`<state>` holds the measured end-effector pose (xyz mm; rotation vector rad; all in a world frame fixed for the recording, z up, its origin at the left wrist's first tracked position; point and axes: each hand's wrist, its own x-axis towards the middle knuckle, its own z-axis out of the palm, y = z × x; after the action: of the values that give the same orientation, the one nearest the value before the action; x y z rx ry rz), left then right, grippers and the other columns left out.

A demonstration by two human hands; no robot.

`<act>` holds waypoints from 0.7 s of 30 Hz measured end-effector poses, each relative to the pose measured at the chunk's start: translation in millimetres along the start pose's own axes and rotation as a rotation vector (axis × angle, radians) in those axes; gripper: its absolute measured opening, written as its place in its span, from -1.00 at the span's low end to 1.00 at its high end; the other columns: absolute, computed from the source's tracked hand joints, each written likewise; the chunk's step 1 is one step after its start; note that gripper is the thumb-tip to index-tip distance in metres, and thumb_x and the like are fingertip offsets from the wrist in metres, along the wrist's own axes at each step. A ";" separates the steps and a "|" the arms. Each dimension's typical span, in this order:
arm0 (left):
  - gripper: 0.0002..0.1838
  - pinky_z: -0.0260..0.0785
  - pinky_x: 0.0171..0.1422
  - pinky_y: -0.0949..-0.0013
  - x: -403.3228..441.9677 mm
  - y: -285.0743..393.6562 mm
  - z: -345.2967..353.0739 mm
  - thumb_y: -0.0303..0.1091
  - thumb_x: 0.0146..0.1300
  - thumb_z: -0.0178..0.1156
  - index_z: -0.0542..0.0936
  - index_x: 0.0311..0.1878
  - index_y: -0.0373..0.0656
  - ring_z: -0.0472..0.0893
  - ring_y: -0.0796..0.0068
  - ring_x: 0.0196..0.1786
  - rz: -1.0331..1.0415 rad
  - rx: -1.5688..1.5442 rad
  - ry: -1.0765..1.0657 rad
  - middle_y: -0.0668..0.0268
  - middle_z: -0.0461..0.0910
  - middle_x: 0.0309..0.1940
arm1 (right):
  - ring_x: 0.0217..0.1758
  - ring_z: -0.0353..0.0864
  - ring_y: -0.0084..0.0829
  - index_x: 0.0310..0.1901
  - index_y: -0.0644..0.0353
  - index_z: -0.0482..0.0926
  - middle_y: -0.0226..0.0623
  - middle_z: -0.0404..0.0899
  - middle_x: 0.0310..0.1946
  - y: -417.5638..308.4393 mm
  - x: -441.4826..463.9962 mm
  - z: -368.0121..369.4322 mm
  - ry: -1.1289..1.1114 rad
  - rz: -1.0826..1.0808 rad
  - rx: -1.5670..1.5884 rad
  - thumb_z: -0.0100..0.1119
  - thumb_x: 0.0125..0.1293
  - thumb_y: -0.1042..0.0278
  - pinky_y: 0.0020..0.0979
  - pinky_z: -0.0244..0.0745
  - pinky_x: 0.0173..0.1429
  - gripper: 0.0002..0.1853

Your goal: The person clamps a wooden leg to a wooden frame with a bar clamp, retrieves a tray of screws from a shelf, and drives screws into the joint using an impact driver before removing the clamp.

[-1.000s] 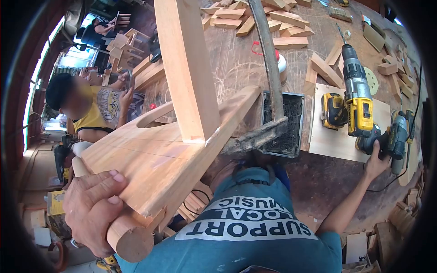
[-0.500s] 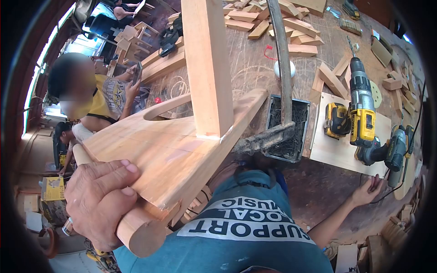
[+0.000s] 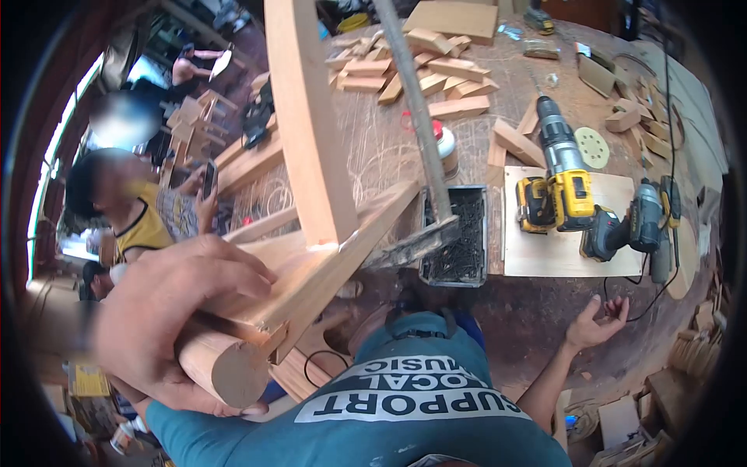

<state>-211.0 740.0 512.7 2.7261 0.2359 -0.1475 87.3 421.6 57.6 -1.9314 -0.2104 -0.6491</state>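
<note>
My left hand (image 3: 175,311) is wrapped around a thick round wooden dowel (image 3: 241,375), fingers over the top and thumb below. The dowel sits at the near end of a flat wooden panel (image 3: 299,268) with a cut-out. A square wooden post (image 3: 311,132) rises from the panel, with a white line, like glue, at its base. A metal bar clamp (image 3: 420,117) stands beside the panel's far end. My right hand (image 3: 599,321) hangs open at the right, palm up and fingers slightly curled, near a black cable (image 3: 657,300) and below the bench edge.
On the bench lie a yellow-black drill (image 3: 564,171), an impact driver (image 3: 644,218), a tray of dark screws or nails (image 3: 475,268), a bottle with a red cap (image 3: 447,148) and piled wood blocks (image 3: 436,66). A person with a phone (image 3: 148,210) is at the left.
The wooden piece has shifted left and tilted with my left hand, whose grip has moved over the dowel. My right hand has moved left and its fingers have spread.
</note>
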 end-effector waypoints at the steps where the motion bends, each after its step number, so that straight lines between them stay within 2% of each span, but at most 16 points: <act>1: -0.16 0.62 -0.06 0.19 2.6 -1.2 -6.1 0.06 -0.12 0.68 0.57 0.07 -0.38 0.75 0.02 -0.11 0.010 0.009 -0.079 -0.04 0.68 -0.11 | 0.22 0.58 -0.23 0.43 0.36 0.37 0.00 0.52 0.22 -6.1 0.9 2.4 -0.018 -0.008 -0.049 0.41 0.26 0.54 -0.23 0.54 0.29 -0.30; 4: -0.19 0.63 -0.02 0.16 11.4 -5.3 -14.4 0.09 -0.02 0.59 0.54 0.14 -0.35 0.74 0.00 -0.05 0.030 -0.002 -0.266 -0.06 0.64 0.04 | 0.28 0.54 -0.18 0.45 0.35 0.32 -0.01 0.48 0.28 12.9 27.1 13.7 0.091 -0.017 -0.089 0.45 0.22 0.52 -0.17 0.43 0.43 -0.23; 6: -0.17 0.64 -0.03 0.18 21.9 -5.5 -19.0 0.13 -0.01 0.58 0.54 0.15 -0.33 0.73 0.01 -0.01 0.029 -0.003 -0.397 -0.08 0.61 0.11 | 0.38 0.46 -0.20 0.49 0.35 0.29 -0.03 0.44 0.35 23.5 50.6 23.2 0.043 0.049 0.017 0.44 0.26 0.48 -0.19 0.30 0.53 -0.21; 7: -0.19 0.64 -0.02 0.21 25.3 -7.8 -21.4 0.17 0.00 0.56 0.56 0.10 -0.33 0.72 0.04 0.04 0.068 0.022 -0.436 -0.10 0.54 0.21 | 0.44 0.41 -0.19 0.49 0.33 0.29 -0.06 0.42 0.40 26.2 62.2 27.8 -0.052 0.018 0.072 0.45 0.24 0.51 -0.18 0.22 0.58 -0.20; 8: -0.23 0.62 0.02 0.18 30.4 -5.1 -19.2 0.14 -0.02 0.57 0.59 0.05 -0.32 0.73 0.04 0.04 0.094 0.031 -0.381 -0.09 0.58 0.17 | 0.43 0.43 -0.24 0.46 0.34 0.34 -0.06 0.45 0.36 16.2 71.2 35.3 -0.106 0.003 0.116 0.50 0.17 0.47 -0.22 0.26 0.54 -0.19; 9: -0.28 0.61 0.07 0.14 33.4 -0.4 -14.8 0.12 -0.03 0.58 0.62 0.01 -0.30 0.73 0.05 0.04 0.135 0.030 -0.329 -0.09 0.61 0.13 | 0.42 0.46 -0.23 0.44 0.37 0.37 -0.07 0.49 0.34 3.7 78.1 41.3 -0.176 0.129 0.257 0.53 0.15 0.43 -0.25 0.27 0.53 -0.18; 10: -0.32 0.60 0.12 0.11 36.0 0.6 -9.3 0.09 -0.05 0.59 0.65 -0.03 -0.29 0.74 0.06 0.03 0.183 0.022 -0.273 -0.08 0.65 0.09 | 0.41 0.47 -0.23 0.43 0.42 0.38 -0.04 0.50 0.35 15.1 82.9 48.2 -0.194 0.149 0.238 0.54 0.15 0.40 -0.26 0.30 0.51 -0.18; 11: -0.37 0.53 0.14 0.10 35.4 -6.8 -11.2 -0.11 -0.11 0.62 0.62 0.01 -0.22 0.69 -0.14 0.05 0.223 -0.120 -0.267 -0.24 0.56 0.14 | 0.38 0.51 -0.25 0.41 0.45 0.40 -0.03 0.53 0.33 15.9 88.2 56.1 -0.200 0.215 0.365 0.55 0.15 0.37 -0.28 0.35 0.48 -0.19; 12: -0.41 0.45 0.28 0.04 40.2 -16.1 -11.0 -0.14 -0.16 0.63 0.65 -0.06 -0.20 0.69 -0.15 0.07 0.294 -0.188 -0.242 -0.21 0.58 0.13 | 0.31 0.57 -0.25 0.37 0.46 0.43 -0.03 0.57 0.29 24.5 95.8 61.1 -0.295 0.202 0.397 0.56 0.15 0.34 -0.27 0.41 0.43 -0.22; 14: -0.48 0.38 0.35 -0.02 48.8 -39.0 -16.7 -0.12 -0.19 0.65 0.70 -0.17 -0.17 0.70 -0.11 0.09 0.315 -0.321 -0.362 -0.12 0.67 0.01 | 0.25 0.61 -0.28 0.32 0.44 0.48 -0.08 0.62 0.22 10.7 104.5 70.3 -0.429 0.330 0.536 0.57 0.14 0.30 -0.27 0.46 0.36 -0.26; 17: -0.46 0.48 0.31 -0.01 62.0 -49.2 -24.4 0.00 -0.09 0.61 0.73 -0.17 -0.22 0.75 0.06 0.03 0.389 -0.350 -0.446 -0.04 0.74 -0.09 | -0.03 0.66 -0.48 0.14 0.29 0.63 -0.36 0.70 -0.06 10.4 114.5 101.2 -0.313 0.133 0.422 0.53 0.20 0.39 -0.40 0.54 0.14 -0.52; 18: -0.52 0.36 0.43 -0.06 62.6 -43.9 -22.6 -0.07 -0.15 0.63 0.76 -0.21 -0.17 0.75 0.04 0.01 0.307 -0.395 -0.414 0.00 0.78 -0.23 | -0.15 0.65 -0.53 0.00 0.26 0.67 -0.39 0.69 -0.20 36.4 118.9 117.5 -0.282 0.117 0.448 0.52 0.23 0.33 -0.41 0.55 0.00 -0.65; 19: -0.51 0.37 0.42 -0.05 66.0 -42.3 -24.6 -0.06 -0.15 0.63 0.76 -0.20 -0.18 0.75 0.03 0.01 0.360 -0.343 -0.450 0.01 0.78 -0.21 | -0.21 0.65 -0.54 -0.12 0.24 0.69 -0.41 0.69 -0.26 43.5 121.7 121.6 -0.290 0.207 0.383 0.50 0.26 0.25 -0.38 0.56 -0.08 -0.72; 20: -0.50 0.38 0.42 -0.04 71.9 -44.6 -27.6 -0.06 -0.15 0.64 0.76 -0.19 -0.18 0.75 0.02 0.01 0.404 -0.298 -0.492 0.01 0.78 -0.19 | -0.10 0.66 -0.43 0.07 0.35 0.61 -0.30 0.68 -0.13 45.9 129.6 118.2 -0.391 0.273 0.352 0.55 0.20 0.15 -0.32 0.57 0.04 -0.47; 21: -0.45 0.42 0.37 -0.04 80.3 -47.5 -31.6 0.01 -0.20 0.67 0.76 -0.19 -0.15 0.73 0.01 0.08 0.461 -0.246 -0.576 0.07 0.77 -0.18 | -0.20 0.63 -0.44 -0.02 0.32 0.63 -0.35 0.66 -0.24 39.7 127.2 116.1 -0.330 0.236 0.259 0.53 0.22 0.14 -0.31 0.55 -0.04 -0.54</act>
<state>-139.0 807.1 512.6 2.2999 -0.4970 -0.6970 250.7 488.8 56.9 -1.7668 -0.2538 -0.1359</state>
